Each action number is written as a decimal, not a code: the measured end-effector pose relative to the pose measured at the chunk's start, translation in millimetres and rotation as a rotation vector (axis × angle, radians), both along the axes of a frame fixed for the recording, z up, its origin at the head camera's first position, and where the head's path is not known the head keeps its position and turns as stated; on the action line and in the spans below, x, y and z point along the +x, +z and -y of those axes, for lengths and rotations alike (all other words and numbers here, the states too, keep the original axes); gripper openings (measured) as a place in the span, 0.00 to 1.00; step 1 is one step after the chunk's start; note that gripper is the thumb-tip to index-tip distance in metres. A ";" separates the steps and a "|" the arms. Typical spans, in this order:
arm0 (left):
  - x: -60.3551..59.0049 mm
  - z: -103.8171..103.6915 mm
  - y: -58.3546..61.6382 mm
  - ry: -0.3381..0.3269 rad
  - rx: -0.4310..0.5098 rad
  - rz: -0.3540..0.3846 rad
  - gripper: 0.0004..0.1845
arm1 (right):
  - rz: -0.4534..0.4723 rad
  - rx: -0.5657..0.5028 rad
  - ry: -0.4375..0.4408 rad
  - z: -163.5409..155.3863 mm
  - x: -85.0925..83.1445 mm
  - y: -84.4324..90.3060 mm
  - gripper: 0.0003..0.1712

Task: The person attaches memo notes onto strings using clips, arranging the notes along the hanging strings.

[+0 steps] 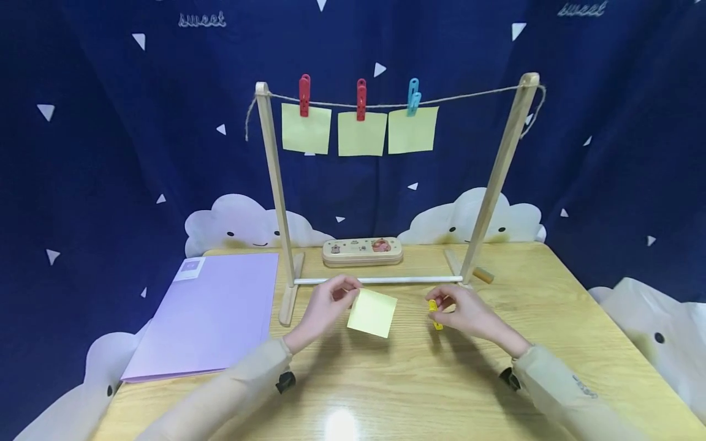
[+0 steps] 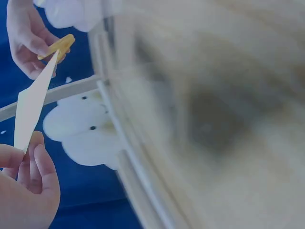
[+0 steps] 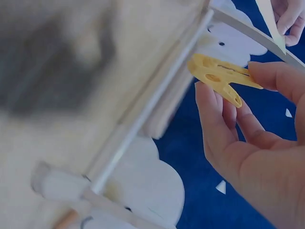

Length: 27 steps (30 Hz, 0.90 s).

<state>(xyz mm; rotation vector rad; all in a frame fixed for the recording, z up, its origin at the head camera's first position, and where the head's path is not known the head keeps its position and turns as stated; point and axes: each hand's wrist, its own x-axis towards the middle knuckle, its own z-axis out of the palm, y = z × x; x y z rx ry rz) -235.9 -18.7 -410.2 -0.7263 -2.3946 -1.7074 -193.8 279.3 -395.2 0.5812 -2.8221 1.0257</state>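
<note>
My left hand (image 1: 329, 304) pinches a corner of a pale yellow sticky note (image 1: 372, 313) just above the wooden table (image 1: 386, 380); the left wrist view shows the sticky note (image 2: 31, 102) edge-on between the fingers (image 2: 35, 162). To its right, my right hand (image 1: 462, 311) pinches a yellow clothespin (image 1: 434, 313), seen close in the right wrist view as the clothespin (image 3: 219, 78) between thumb and fingers (image 3: 212, 114). Behind both hands stands a wooden drying rack (image 1: 276, 184) whose string (image 1: 469, 93) carries three yellow notes under two red pegs (image 1: 304, 95) and a blue peg (image 1: 413, 96).
A lilac folder (image 1: 209, 315) lies at the table's left. A decorated pencil case (image 1: 362, 251) sits behind the rack's white crossbar (image 1: 380, 280). A short wooden piece (image 1: 483, 275) lies by the right post. Dark blue cloth with clouds hangs behind.
</note>
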 end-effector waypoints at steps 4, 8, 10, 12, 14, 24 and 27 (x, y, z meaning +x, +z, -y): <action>-8.1 -5.7 19.3 0.001 0.028 -0.028 0.06 | -0.039 -0.009 -0.007 -5.2 -2.7 22.9 0.14; -15.7 -12.0 45.4 -0.013 0.048 -0.080 0.06 | -0.097 -0.017 -0.001 -11.3 -7.1 47.2 0.14; -19.3 -15.2 59.8 -0.028 0.062 -0.120 0.05 | -0.128 -0.013 -0.003 -14.1 -10.5 60.6 0.14; -23.1 -19.3 73.9 -0.038 0.071 -0.164 0.04 | -0.157 -0.023 0.002 -16.6 -14.0 75.4 0.14; -26.4 -25.9 86.0 -0.047 0.086 -0.196 0.04 | -0.182 -0.029 -0.001 -20.3 -15.8 91.3 0.14; -42.4 -73.1 142.1 -0.059 0.186 -0.282 0.05 | -0.256 -0.031 -0.154 -36.5 -18.8 179.3 0.20; -44.6 -86.7 155.5 -0.053 0.193 -0.314 0.05 | -0.269 -0.041 -0.191 -41.5 -17.6 200.7 0.19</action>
